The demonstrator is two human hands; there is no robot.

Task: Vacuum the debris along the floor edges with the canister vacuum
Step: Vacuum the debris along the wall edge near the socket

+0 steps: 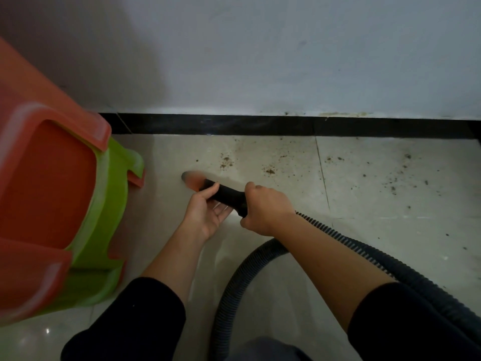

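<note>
A black vacuum wand (229,195) with a blurred reddish nozzle tip (192,179) points left over the pale floor tiles. My left hand (205,209) cups the wand from below, thumb over it. My right hand (263,209) grips its rear end, where the ribbed dark hose (359,246) begins and loops back toward me. Brown debris (226,162) lies scattered on the tiles near the black baseboard (260,126), to the right of the nozzle, with more crumbs (390,183) farther right. The canister is out of view.
Stacked plastic stools, orange (44,178) over green (109,204), stand at the left close to the nozzle. A grey-white wall (286,61) rises behind the baseboard. A tile joint (322,175) runs toward me right of my hands.
</note>
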